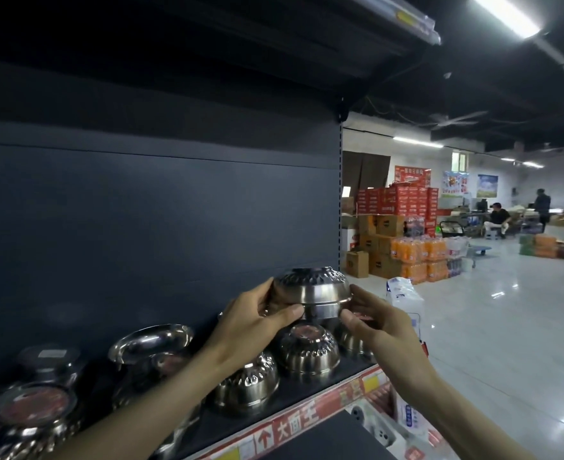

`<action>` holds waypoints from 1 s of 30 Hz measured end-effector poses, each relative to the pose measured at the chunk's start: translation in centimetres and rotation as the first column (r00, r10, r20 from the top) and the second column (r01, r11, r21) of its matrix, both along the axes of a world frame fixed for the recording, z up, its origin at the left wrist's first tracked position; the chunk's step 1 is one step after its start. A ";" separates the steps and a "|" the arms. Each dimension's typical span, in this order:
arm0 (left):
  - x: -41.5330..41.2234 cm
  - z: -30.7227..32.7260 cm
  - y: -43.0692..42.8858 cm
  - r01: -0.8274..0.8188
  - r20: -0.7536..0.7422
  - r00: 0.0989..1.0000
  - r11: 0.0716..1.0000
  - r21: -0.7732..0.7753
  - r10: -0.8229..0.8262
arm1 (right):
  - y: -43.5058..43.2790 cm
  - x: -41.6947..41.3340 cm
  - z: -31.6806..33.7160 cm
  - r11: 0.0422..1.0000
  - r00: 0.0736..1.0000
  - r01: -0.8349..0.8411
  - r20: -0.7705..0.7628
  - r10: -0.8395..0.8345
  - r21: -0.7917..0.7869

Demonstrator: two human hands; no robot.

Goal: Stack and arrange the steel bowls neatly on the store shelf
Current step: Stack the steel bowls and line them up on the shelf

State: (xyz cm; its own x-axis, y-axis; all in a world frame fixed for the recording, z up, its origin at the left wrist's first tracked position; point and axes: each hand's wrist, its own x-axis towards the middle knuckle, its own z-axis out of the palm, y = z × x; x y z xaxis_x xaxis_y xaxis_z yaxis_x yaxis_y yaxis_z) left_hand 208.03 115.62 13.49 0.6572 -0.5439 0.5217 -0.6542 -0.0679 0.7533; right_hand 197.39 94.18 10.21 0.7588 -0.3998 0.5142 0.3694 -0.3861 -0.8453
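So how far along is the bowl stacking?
Partway. Done: inverted bowls stand on the shelf at its right end. In hand: left hand and right hand grip a raised bowl above them. Left: the tilted bowl and uneven piles further left need straightening.

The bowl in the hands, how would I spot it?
Find the right end of the dark store shelf. Above the upside-down bowls standing there, the held bowl sits between the left hand and right hand. Only it is gripped, and it sits highest.
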 end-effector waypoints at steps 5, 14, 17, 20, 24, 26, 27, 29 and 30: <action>-0.9 0.1 -0.6 0.070 -0.060 0.996 0.996 -0.050 -0.073 | -0.6 -0.7 0.4 0.999 0.997 -0.053 -0.050 0.053 0.001; -2.7 0.0 -1.1 0.099 -0.024 0.994 0.987 -0.124 -0.103 | -0.6 -1.1 1.7 0.974 0.985 -0.168 -0.011 0.172 0.154; -2.7 -1.0 -1.0 0.017 0.075 0.997 0.998 -0.064 -0.012 | -0.4 -1.1 2.6 0.934 0.977 -0.202 -0.004 0.212 0.295; -2.7 -1.8 -1.5 -0.085 0.225 0.972 0.995 0.049 0.072 | -0.3 -1.4 3.3 0.906 0.969 -0.222 -0.024 0.246 0.361; -2.4 -2.6 -2.1 -0.174 0.350 0.928 0.978 0.113 0.124 | 0.0 -1.6 4.2 0.892 0.978 -0.168 -0.039 0.203 0.421; -2.0 -2.7 -2.2 -0.198 0.397 0.907 0.975 0.105 0.141 | 0.1 -1.8 4.7 0.874 0.979 -0.167 -0.031 0.203 0.456; -1.9 -2.7 -2.2 -0.206 0.415 0.898 0.973 0.100 0.148 | 0.2 -1.9 4.8 0.870 0.978 -0.164 -0.036 0.204 0.465; -1.7 -2.6 -2.2 -0.214 0.440 0.885 0.972 0.099 0.150 | 0.1 -1.9 4.7 0.872 0.978 -0.157 -0.052 0.203 0.464; -1.6 -2.6 -2.2 -0.206 0.454 0.880 0.973 0.100 0.140 | 0.1 -1.9 4.5 0.873 0.978 -0.149 -0.061 0.200 0.464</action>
State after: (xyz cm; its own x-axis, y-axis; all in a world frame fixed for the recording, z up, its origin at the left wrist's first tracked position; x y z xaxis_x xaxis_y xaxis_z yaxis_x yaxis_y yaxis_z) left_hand 206.44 113.46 10.93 0.4675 -0.5325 0.7056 -0.8839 -0.2945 0.3634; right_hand 195.54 94.28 14.71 0.8769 -0.4262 0.2224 0.2952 0.1124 -0.9488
